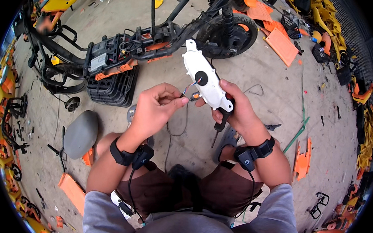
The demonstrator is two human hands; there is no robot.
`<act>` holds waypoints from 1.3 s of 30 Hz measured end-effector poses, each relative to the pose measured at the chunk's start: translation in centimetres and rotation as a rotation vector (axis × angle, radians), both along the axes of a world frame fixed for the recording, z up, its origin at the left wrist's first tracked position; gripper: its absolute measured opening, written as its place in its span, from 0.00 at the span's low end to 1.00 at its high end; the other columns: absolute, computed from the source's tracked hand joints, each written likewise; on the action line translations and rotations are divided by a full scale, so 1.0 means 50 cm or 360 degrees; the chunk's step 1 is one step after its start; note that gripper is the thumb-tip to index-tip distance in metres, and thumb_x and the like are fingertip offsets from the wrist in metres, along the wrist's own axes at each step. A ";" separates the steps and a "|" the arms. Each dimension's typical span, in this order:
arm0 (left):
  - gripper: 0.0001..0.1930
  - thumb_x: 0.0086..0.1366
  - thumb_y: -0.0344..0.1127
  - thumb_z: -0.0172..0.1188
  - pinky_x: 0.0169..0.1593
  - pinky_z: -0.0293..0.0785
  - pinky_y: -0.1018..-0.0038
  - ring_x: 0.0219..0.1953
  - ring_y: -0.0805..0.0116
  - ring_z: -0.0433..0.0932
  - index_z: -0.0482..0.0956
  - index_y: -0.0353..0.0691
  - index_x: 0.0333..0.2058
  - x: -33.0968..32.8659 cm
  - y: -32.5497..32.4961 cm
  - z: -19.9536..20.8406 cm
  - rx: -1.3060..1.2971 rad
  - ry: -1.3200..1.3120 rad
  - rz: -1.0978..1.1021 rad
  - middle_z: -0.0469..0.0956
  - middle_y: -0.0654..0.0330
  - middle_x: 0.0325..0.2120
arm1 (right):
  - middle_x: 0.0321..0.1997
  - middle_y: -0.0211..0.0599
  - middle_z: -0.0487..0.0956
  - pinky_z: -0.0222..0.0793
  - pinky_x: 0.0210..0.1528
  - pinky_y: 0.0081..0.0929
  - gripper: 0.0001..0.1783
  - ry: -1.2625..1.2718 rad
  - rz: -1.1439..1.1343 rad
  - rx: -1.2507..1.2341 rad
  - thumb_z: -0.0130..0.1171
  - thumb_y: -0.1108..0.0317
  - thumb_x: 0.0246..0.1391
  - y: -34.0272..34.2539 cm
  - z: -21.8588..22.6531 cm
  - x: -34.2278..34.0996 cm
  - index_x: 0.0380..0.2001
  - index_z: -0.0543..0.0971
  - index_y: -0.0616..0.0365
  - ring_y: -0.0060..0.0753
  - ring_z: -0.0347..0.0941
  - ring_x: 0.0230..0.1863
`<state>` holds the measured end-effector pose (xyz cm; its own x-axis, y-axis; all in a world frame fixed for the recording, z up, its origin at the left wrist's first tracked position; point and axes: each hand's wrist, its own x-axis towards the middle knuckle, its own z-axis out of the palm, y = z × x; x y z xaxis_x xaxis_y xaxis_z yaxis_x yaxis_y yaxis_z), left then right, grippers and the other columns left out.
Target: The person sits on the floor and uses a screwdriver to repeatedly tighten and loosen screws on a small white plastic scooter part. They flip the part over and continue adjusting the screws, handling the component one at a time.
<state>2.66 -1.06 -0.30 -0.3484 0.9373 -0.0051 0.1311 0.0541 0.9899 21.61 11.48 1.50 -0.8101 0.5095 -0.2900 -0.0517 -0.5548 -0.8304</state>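
Note:
In front of me, tilted, is a white plastic housing with mounting tabs at its ends and a round black grommet in its middle. Thin coloured wires come out of the grommet. My right hand is closed round the near end of the housing. The same hand also holds a screwdriver, its dark handle under the housing and its shaft pointing down. With thumb and fingers, my left hand pinches the wires. A small orange and black connector hangs beside the housing.
A stripped scooter frame with its rear wheel stands ahead, beside a black crate. A grey seat lies at left. Orange panels and a green strap lie at right. Yellow parts are heaped along both sides.

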 end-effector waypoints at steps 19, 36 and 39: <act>0.04 0.66 0.25 0.59 0.35 0.73 0.79 0.31 0.75 0.78 0.77 0.29 0.35 -0.022 -0.001 0.013 -0.0035 -0.0257 -0.0267 0.83 0.54 0.30 | 0.32 0.38 0.83 0.62 0.17 0.14 0.24 -0.0327 -0.0079 0.0320 0.56 0.49 0.60 -0.002 -0.001 0.001 0.44 0.79 0.61 0.15 0.66 0.15; 0.05 0.63 0.24 0.62 0.29 0.73 0.80 0.25 0.75 0.78 0.75 0.30 0.34 -0.011 -0.001 0.011 -0.0182 0.0045 -0.0065 0.80 0.58 0.25 | 0.37 0.38 0.84 0.62 0.18 0.14 0.27 -0.0344 0.0088 0.0258 0.59 0.53 0.58 -0.018 -0.007 -0.012 0.54 0.74 0.61 0.13 0.69 0.21; 0.05 0.65 0.27 0.61 0.29 0.74 0.78 0.25 0.73 0.78 0.75 0.30 0.34 -0.014 0.008 -0.005 -0.0081 -0.0121 -0.0153 0.80 0.57 0.24 | 0.34 0.35 0.83 0.60 0.19 0.16 0.29 -0.0316 0.0137 0.0322 0.65 0.55 0.55 -0.009 -0.010 -0.012 0.56 0.73 0.59 0.14 0.69 0.21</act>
<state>1.96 -0.65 -0.54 -0.2540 0.9642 -0.0765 0.0628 0.0954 0.9935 21.03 11.05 1.01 -0.7906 0.5047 -0.3467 0.1629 -0.3725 -0.9136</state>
